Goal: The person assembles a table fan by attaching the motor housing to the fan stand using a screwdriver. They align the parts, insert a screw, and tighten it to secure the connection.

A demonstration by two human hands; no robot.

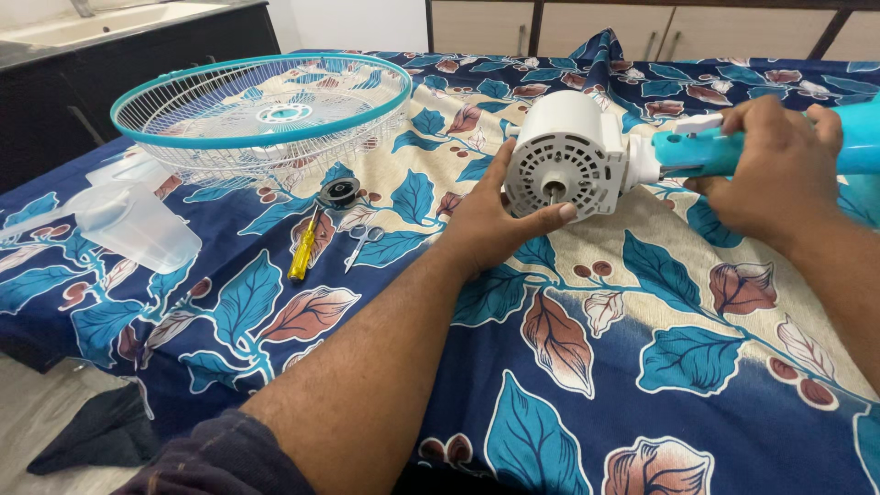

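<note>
While lying on its side across a leaf-patterned bedsheet (587,367), white fan motor housing (566,165) faces the camera, bare metal shaft (554,192) poking out at the centre of its vented face. Cupped from below and from the left by left hand (490,225), thumb pressed along the lower front edge, fingers hidden behind the casing. Joined at the right to a turquoise neck (697,151), wrapped by right hand (779,170), fingers curled tight over the top. Both hands closed on the same assembly, one on each end, set apart by the width of the motor.

Farther left on the sheet, well apart from the hands: round wire fan guard (261,110) with turquoise rim, resting open side up. Just in front of the guard, a small black round cap (339,192). Beside that, a yellow-handled screwdriver (302,252) and a small pair of scissors (364,243), lying near each other, not touching. At the left edge, translucent plastic fan blade (128,225), partly overhanging the bed. Beyond, dark cabinet (137,55) at upper left.
</note>
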